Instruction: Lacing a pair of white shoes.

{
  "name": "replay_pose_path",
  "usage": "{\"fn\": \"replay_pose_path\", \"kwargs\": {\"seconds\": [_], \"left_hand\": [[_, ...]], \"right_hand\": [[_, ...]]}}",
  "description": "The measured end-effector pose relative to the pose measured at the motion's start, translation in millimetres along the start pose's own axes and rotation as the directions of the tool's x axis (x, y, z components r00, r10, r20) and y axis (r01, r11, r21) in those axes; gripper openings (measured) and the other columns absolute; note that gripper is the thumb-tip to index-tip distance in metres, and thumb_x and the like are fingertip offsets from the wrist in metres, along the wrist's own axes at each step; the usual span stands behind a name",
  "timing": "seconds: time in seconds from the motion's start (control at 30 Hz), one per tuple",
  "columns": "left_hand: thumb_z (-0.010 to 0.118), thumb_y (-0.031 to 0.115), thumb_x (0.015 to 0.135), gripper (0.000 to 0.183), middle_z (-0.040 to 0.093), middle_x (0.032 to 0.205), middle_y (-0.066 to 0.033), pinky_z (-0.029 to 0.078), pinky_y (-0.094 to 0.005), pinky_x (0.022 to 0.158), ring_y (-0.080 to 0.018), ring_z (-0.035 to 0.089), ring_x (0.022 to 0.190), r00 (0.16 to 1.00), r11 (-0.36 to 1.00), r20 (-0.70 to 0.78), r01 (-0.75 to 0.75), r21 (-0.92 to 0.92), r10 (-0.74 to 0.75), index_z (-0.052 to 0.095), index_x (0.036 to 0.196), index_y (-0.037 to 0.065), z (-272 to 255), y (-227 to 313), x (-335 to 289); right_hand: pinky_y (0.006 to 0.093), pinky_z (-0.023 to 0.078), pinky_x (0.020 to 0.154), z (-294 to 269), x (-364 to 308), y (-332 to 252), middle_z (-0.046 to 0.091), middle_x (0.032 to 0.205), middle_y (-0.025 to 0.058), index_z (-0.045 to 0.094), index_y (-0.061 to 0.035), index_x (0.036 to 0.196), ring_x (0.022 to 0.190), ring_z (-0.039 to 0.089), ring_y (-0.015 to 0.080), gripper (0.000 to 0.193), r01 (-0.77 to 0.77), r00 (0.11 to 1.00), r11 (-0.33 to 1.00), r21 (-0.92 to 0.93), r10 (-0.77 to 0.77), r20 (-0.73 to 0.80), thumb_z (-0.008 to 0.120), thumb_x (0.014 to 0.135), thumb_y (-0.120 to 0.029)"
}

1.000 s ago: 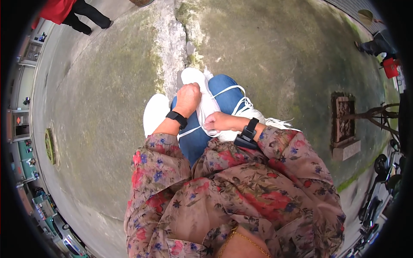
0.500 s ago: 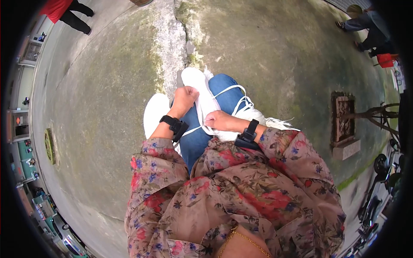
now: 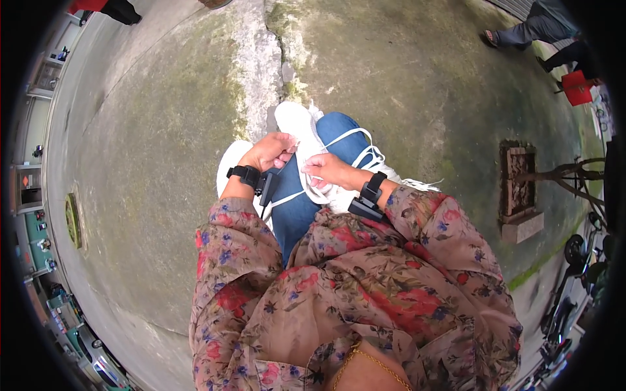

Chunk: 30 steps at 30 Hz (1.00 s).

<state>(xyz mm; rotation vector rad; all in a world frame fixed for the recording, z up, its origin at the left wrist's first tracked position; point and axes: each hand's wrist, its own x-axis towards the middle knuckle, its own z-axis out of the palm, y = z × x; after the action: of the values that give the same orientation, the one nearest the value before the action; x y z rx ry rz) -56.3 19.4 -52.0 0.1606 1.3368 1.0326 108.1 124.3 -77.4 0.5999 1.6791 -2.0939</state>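
Across my lap, over blue jeans (image 3: 285, 225), lies a long white piece (image 3: 297, 120) with a rounded far end, shaped like a shoe. My left hand (image 3: 268, 151) is closed at its left edge, with thumb and fingertips pinched against it. My right hand (image 3: 327, 171) rests over its nearer part, fingertips pinched together; what is between them is too small to tell. White laces (image 3: 372, 151) loop over my right knee, beside a bunched white bundle (image 3: 378, 171) with a fringed end. A second rounded white thing (image 3: 229, 163) shows beyond my left wrist. Each wrist wears a black strapped device.
Stained concrete ground (image 3: 404, 78) with a crack surrounds me. A low brick-edged planter (image 3: 520, 182) with a bare trunk stands at right. People's legs (image 3: 538, 29) show at upper right near a red stool (image 3: 577, 88); another person (image 3: 120, 10) is at upper left. Motorbikes (image 3: 564, 306) line the right rim.
My right hand has shifted up and left along the white piece. My left hand has turned, its wrist moving left. The people at upper right and upper left have moved.
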Motion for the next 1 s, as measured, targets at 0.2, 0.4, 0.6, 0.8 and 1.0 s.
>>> {"fn": "replay_pose_path", "kwargs": {"seconds": [0.2,0.4,0.6,0.8,1.0], "left_hand": [[0.049,0.013,0.088,0.012,0.043,0.065,0.0019,0.023,-0.0164,0.033,-0.004,0.033,0.046,1.0,1.0,-0.015,0.0,-0.017,0.0,0.048,0.078,0.005,3.0,-2.4,-0.9],[0.048,0.013,0.088,0.013,0.042,0.065,0.0017,0.023,-0.0162,0.032,-0.0039,0.033,0.046,1.0,0.999,0.005,-0.01,-0.031,0.01,0.048,0.079,0.004,0.8,-8.2,-2.6],[0.048,0.013,0.088,0.012,0.043,0.066,0.0017,0.023,-0.0164,0.032,-0.0042,0.034,0.046,1.0,0.999,-0.009,-0.017,-0.034,0.017,0.048,0.08,0.004,0.7,-7.9,1.4],[0.051,0.012,0.085,0.013,0.044,0.064,0.0004,0.026,-0.0179,0.033,-0.0057,0.038,0.045,0.996,0.999,-0.078,-0.038,0.032,0.04,0.048,0.075,0.005,0.2,-2.6,0.6],[0.051,0.015,0.085,0.015,0.045,0.054,0.0015,0.033,-0.0208,0.035,-0.0062,0.041,0.041,0.905,0.885,-0.316,-0.123,0.448,0.286,0.054,0.077,0.003,20.9,2.9,-13.3]], "right_hand": [[0.023,0.043,0.049,-0.1,0.8,-0.3,0.055,0.073,0.0,0.057,-0.0058,0.087,0.06,0.053,0.0083,0.021,-0.031,0.999,0.996,-0.083,0.032,0.013,0.053,0.086,-0.026],[0.0218,0.045,0.052,6.1,-4.6,1.1,0.054,0.074,-0.0001,0.058,-0.0057,0.088,0.06,0.051,0.0067,0.021,-0.07,0.991,0.994,-0.089,0.079,0.108,0.054,0.086,-0.026],[0.0241,0.042,0.053,-2.7,-15.1,13.5,0.056,0.067,0.0027,0.058,-0.0011,0.086,0.057,0.051,0.0115,0.017,0.117,0.991,0.98,-0.159,-0.104,0.09,0.051,0.086,-0.017],[0.0374,0.043,0.06,-2.8,-56.6,-22.1,0.056,0.064,0.0158,0.055,-0.0005,0.077,0.061,0.054,0.0317,0.02,0.38,0.922,0.751,-0.54,-0.356,0.154,0.05,0.082,-0.019],[0.04,0.042,0.06,-18.6,-87.1,-51.1,0.055,0.066,0.0164,0.051,-0.0003,0.074,0.064,0.054,0.0341,0.022,0.503,0.864,0.649,-0.571,-0.364,0.348,0.047,0.084,-0.02]]}}
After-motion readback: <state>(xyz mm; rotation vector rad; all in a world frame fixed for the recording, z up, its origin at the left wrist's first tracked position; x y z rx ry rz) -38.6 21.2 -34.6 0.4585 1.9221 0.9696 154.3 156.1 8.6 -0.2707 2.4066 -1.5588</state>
